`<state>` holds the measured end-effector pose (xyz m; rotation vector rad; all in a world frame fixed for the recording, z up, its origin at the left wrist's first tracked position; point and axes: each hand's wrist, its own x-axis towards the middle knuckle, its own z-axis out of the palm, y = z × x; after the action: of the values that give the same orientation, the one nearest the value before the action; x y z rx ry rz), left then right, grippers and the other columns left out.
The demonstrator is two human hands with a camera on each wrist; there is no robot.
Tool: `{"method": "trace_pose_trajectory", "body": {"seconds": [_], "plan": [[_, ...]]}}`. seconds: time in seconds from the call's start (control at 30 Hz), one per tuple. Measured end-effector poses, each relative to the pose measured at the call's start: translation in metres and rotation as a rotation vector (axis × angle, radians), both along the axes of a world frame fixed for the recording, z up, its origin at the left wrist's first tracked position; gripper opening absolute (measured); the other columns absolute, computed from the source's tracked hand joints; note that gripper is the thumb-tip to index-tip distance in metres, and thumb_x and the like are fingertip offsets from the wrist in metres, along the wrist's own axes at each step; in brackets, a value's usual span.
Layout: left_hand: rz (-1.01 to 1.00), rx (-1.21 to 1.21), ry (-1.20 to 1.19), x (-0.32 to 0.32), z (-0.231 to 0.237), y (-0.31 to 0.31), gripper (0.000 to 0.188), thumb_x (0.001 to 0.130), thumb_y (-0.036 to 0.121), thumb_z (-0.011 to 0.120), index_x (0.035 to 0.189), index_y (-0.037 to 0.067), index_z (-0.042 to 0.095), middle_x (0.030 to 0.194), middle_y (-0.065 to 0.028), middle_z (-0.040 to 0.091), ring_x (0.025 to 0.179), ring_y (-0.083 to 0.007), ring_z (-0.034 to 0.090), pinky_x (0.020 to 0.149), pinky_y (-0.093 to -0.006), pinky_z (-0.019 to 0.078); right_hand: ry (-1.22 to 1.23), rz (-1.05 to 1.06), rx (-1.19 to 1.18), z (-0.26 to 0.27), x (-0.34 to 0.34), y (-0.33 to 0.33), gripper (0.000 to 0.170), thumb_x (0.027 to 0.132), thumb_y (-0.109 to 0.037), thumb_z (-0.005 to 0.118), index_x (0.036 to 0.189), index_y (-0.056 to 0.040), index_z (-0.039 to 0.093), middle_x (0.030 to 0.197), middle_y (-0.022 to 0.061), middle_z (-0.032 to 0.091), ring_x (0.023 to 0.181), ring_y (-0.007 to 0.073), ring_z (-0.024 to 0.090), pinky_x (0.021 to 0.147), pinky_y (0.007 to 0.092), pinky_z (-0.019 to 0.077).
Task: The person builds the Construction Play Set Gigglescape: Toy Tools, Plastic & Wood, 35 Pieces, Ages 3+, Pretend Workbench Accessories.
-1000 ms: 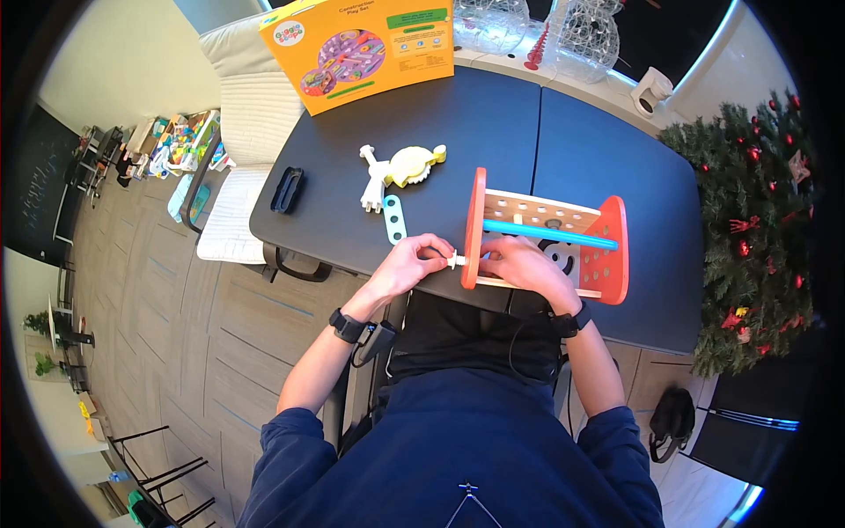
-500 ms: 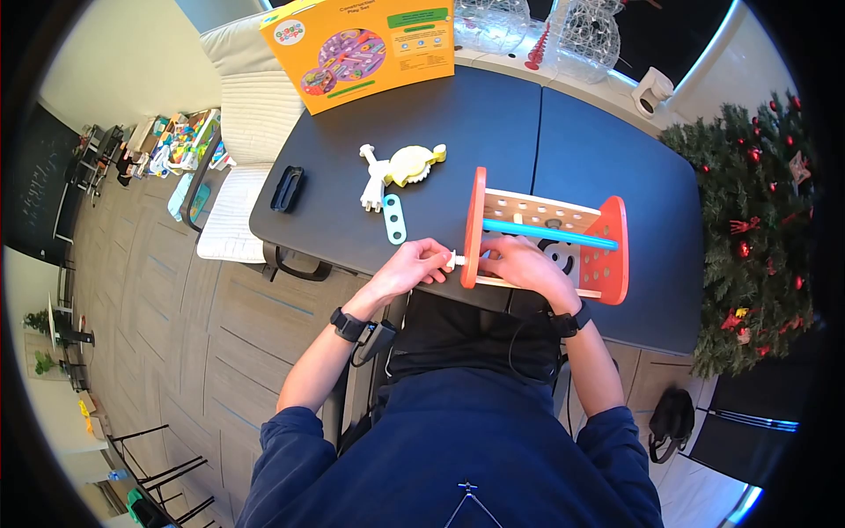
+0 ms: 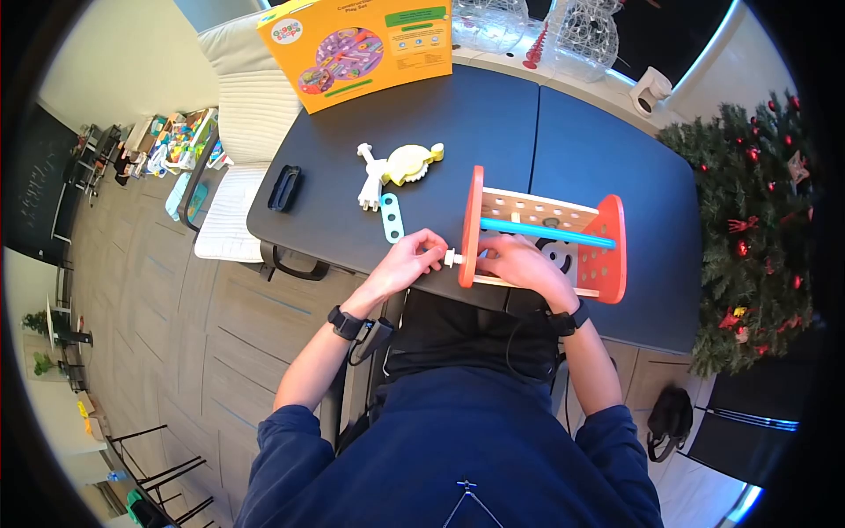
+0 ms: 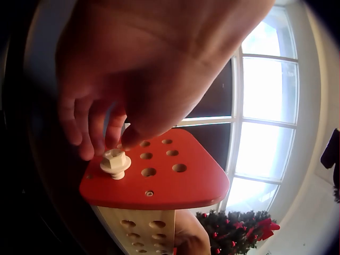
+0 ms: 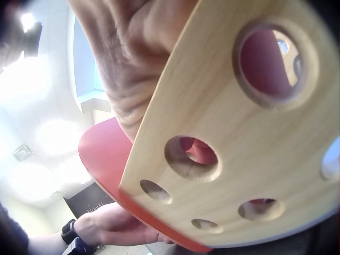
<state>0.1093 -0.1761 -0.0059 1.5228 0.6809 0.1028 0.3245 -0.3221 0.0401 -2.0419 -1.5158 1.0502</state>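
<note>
A white bolt [image 3: 451, 258] [image 4: 116, 162] stands in a hole of the red end panel [image 3: 472, 227] [image 4: 183, 186], its threads partly showing. Beside the bolt head, my left hand [image 3: 412, 263] [image 4: 143, 69] has bent, loosely spread fingers that look to be off it. My right hand [image 3: 528, 266] [image 5: 133, 58] reaches inside the wooden frame, behind the pale perforated side [image 5: 212, 122], with its fingers close to the inner face of that red panel. Whatever its fingertips touch is hidden. A blue rod [image 3: 550, 233] spans the frame above this hand.
Left of the frame on the dark table [image 3: 339, 231] lie a light-blue strip with holes [image 3: 392, 218], white and yellow toy pieces [image 3: 409, 165] and a black case [image 3: 284, 188]. A yellow box [image 3: 361, 53] stands at the back; a decorated tree [image 3: 748, 229] is at the right.
My left fingers have drawn slightly back from the bolt head and loosened. My right hand stays inside the frame, nearly unmoved.
</note>
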Motion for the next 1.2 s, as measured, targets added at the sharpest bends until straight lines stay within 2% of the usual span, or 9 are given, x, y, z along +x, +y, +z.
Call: {"method": "trace_pose_trajectory", "body": {"seconds": [0.13,0.23,0.33,0.53,0.63,0.73,0.87,0.97,1.2], "plan": [[-0.052,-0.075,0.087,0.002,0.000,0.000,0.023,0.112,0.026,0.061,0.120,0.004,0.066,0.103,-0.0009,0.071,0.093,-0.0086,0.066,0.080,-0.0251,0.0532,0.002,0.002,-0.007,0.001,0.000,0.000,0.036,0.099,-0.031,0.073,0.120,-0.0020,0.077,0.101,0.0179,0.080,0.099,0.0354,0.076,0.088,0.0445,0.0572],[-0.010,-0.104,-0.017,0.001,-0.009,-0.002,0.021,0.108,0.022,0.066,0.118,0.002,0.067,0.097,-0.0019,0.071,0.086,-0.0088,0.066,0.078,-0.0268,0.0537,0.004,-0.003,-0.012,0.002,0.000,0.000,0.036,0.099,-0.031,0.073,0.121,-0.0024,0.077,0.101,0.0182,0.080,0.099,0.0355,0.076,0.088,0.0445,0.0572],[-0.031,-0.015,-0.015,0.001,-0.007,-0.003,0.018,0.107,0.016,0.068,0.119,0.003,0.066,0.097,-0.0022,0.071,0.091,-0.0091,0.065,0.081,-0.0269,0.0536,0.010,0.001,0.003,0.000,0.000,0.000,0.036,0.098,-0.030,0.073,0.121,-0.0022,0.077,0.101,0.0184,0.080,0.099,0.0356,0.076,0.088,0.0445,0.0572],[-0.059,0.094,-0.143,0.000,-0.009,-0.005,0.019,0.106,0.014,0.069,0.122,0.003,0.067,0.113,-0.0032,0.071,0.103,-0.0099,0.064,0.093,-0.0285,0.0543,-0.005,0.009,0.003,0.001,0.000,0.000,0.036,0.098,-0.030,0.073,0.121,-0.0016,0.077,0.100,0.0188,0.080,0.099,0.0355,0.076,0.088,0.0443,0.0572],[0.034,-0.043,-0.170,0.004,-0.003,-0.008,0.018,0.108,0.015,0.067,0.121,0.002,0.066,0.116,-0.0042,0.070,0.106,-0.0097,0.064,0.095,-0.0283,0.0541,0.007,0.000,0.008,-0.001,0.000,0.000,0.036,0.098,-0.030,0.073,0.120,-0.0016,0.077,0.099,0.0188,0.080,0.097,0.0356,0.076,0.087,0.0443,0.0573],[0.097,0.046,-0.141,0.007,-0.012,-0.008,0.023,0.110,0.022,0.064,0.120,0.002,0.069,0.102,-0.0038,0.072,0.092,-0.0097,0.067,0.084,-0.0294,0.0563,0.001,0.007,0.024,0.001,0.000,0.000,0.035,0.098,-0.030,0.073,0.119,-0.0016,0.077,0.098,0.0188,0.080,0.095,0.0359,0.076,0.086,0.0444,0.0574],[0.027,0.123,0.134,0.008,-0.002,-0.017,0.043,0.114,0.042,0.053,0.116,0.002,0.069,0.082,-0.0040,0.071,0.072,-0.0122,0.067,0.066,-0.0320,0.0550,0.007,0.010,0.030,-0.001,0.000,0.000,0.034,0.098,-0.029,0.073,0.118,-0.0014,0.077,0.097,0.0189,0.080,0.095,0.0365,0.076,0.086,0.0449,0.0577],[-0.037,0.133,0.283,0.009,0.014,-0.018,0.042,0.114,0.041,0.053,0.113,0.003,0.069,0.083,-0.0037,0.071,0.073,-0.0116,0.067,0.064,-0.0325,0.0546,0.002,0.004,0.028,-0.001,0.000,0.000,0.033,0.099,-0.029,0.073,0.117,-0.0019,0.077,0.098,0.0192,0.080,0.095,0.0371,0.076,0.086,0.0455,0.0577],[-0.108,0.092,0.123,0.002,0.004,-0.011,0.032,0.113,0.032,0.055,0.125,0.004,0.063,0.097,-0.0026,0.069,0.079,-0.0112,0.067,0.063,-0.0296,0.0567,0.001,0.008,0.018,0.000,0.000,0.000,0.032,0.099,-0.029,0.072,0.117,-0.0031,0.078,0.100,0.0192,0.080,0.099,0.0375,0.076,0.089,0.0462,0.0574]]}}
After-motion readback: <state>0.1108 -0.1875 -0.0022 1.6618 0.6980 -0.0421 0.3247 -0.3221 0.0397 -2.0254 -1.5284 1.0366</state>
